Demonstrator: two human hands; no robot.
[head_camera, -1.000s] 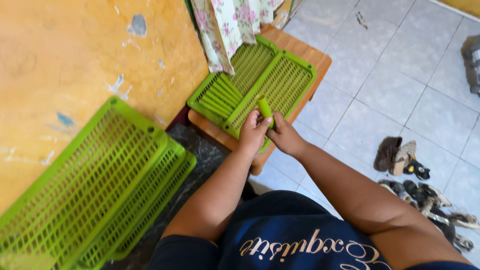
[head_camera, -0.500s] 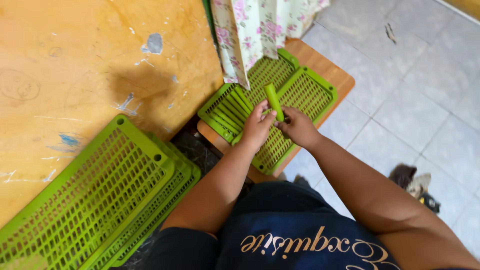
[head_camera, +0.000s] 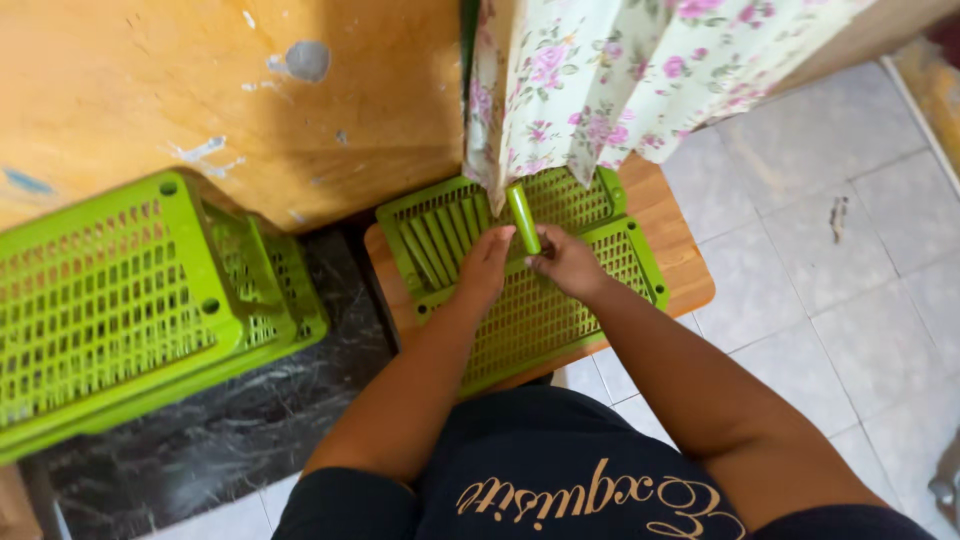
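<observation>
Both sets of fingertips pinch the lower end of a short green plastic tube (head_camera: 522, 217), which stands nearly upright, tilted a little to the left, over the slotted green panels below. The left hand (head_camera: 484, 270) grips it from the left with fingers curled around its base, and the right hand (head_camera: 566, 262) closes on it from the other side, thumb and forefinger pressed to the same end. Under the hands lies a green perforated shelf panel (head_camera: 560, 300) on a small wooden stool (head_camera: 680, 265), and just beside it, to the left, a row of more green tubes (head_camera: 440, 245) rests on a second panel. A floral curtain (head_camera: 620, 80) hangs just above the tube's top. Well off to the left, stacked green shelf panels (head_camera: 110, 300) lean against the orange wall (head_camera: 200, 90).
</observation>
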